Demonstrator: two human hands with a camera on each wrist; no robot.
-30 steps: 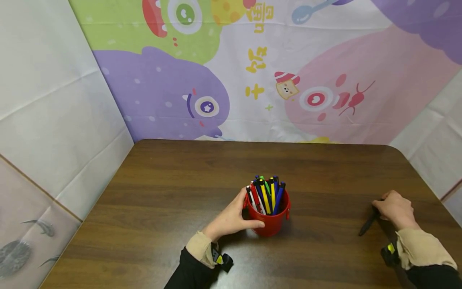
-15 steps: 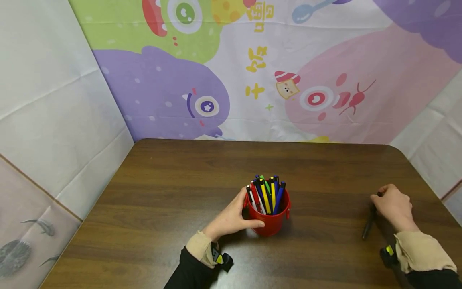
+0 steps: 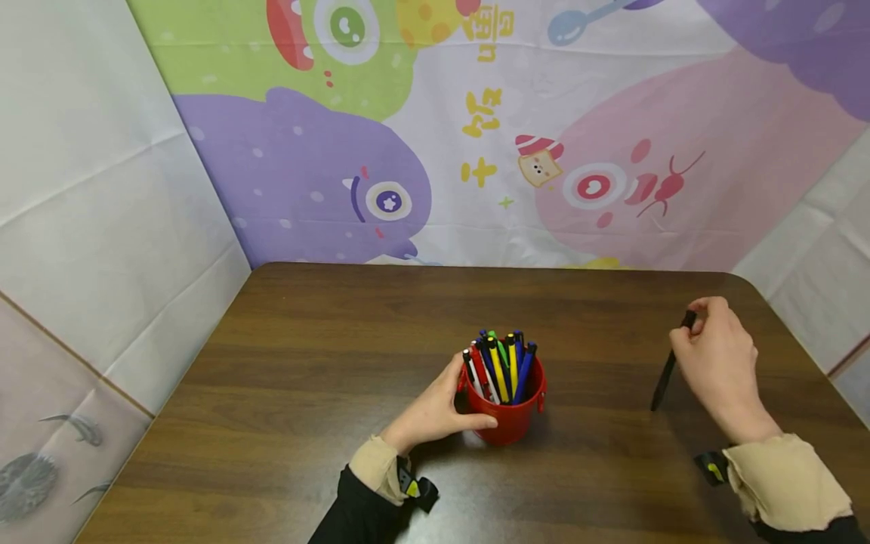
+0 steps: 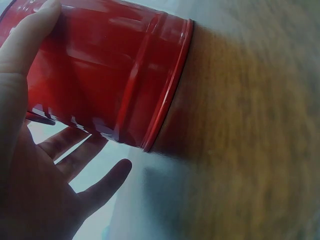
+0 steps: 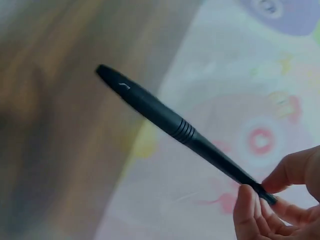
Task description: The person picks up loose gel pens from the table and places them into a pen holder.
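Observation:
My left hand (image 3: pixel 435 404) holds a small red metal bucket (image 3: pixel 513 425) on the table, thumb across its near side and the other fingers behind it. Several pens (image 3: pixel 498 369) with yellow, blue, red, white and green barrels stand in the bucket. In the left wrist view the smooth red wall of the bucket (image 4: pixel 100 65) lies between thumb and fingers. Over at the right, my right hand (image 3: pixel 723 363) pinches a slim black pen (image 3: pixel 664 378) by its upper end, its other end slanting down to the left. The right wrist view shows ridged rings round the pen's barrel (image 5: pixel 160 112).
A brown wooden table (image 3: pixel 306 363) with rounded far corners carries everything. Behind it hangs a cloth (image 3: pixel 476 227) printed with cartoon monsters, and pale sheets (image 3: pixel 102 189) close off both sides. Each wrist wears a small black camera mount (image 3: pixel 424 491).
My right hand has lifted the black pen off the table, moving it up and slightly left. My left hand and the red bucket stay where they were.

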